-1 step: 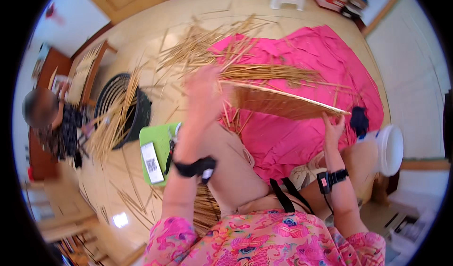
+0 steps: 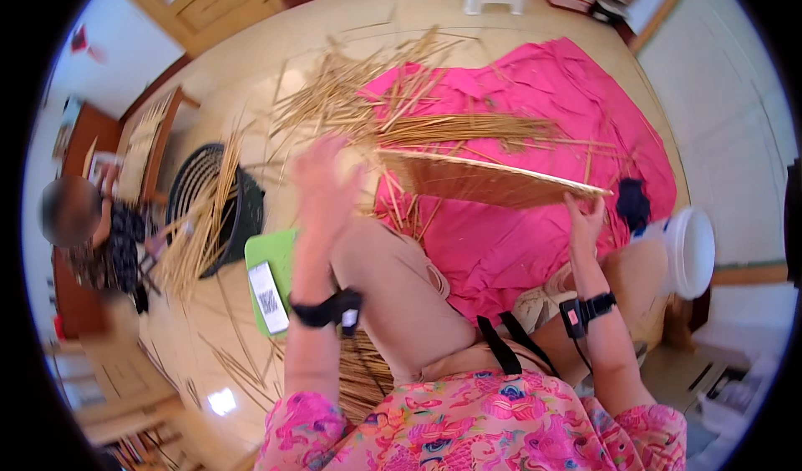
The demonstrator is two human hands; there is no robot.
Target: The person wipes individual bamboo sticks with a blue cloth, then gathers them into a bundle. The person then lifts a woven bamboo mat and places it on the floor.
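A flat, tan woven straw panel [image 2: 493, 183] is held tilted in front of my knees, its pale upper edge slanting down to the right. My right hand [image 2: 586, 220] grips its right corner, thumb and fingers closed round the edge. My left hand [image 2: 324, 189] is raised to the left of the panel, apart from it. Motion blurs it, but the thumb and fingers look spread and I see nothing in them. Just beyond the panel lies a bundle of straw stalks [image 2: 472, 129] on a pink cloth [image 2: 510, 254].
Loose stalks [image 2: 334, 87] spread over the far floor. At left stand a dark basket [image 2: 251, 212] holding stalks and a green stool [image 2: 280, 250] with a white printed card [image 2: 266, 298]. A white bucket [image 2: 692, 252] stands by my right knee. Another person [image 2: 109, 229] sits far left.
My left hand has moved left and slightly down, farther from the panel's left end. My right hand keeps its hold on the corner. The whole view has shifted slightly.
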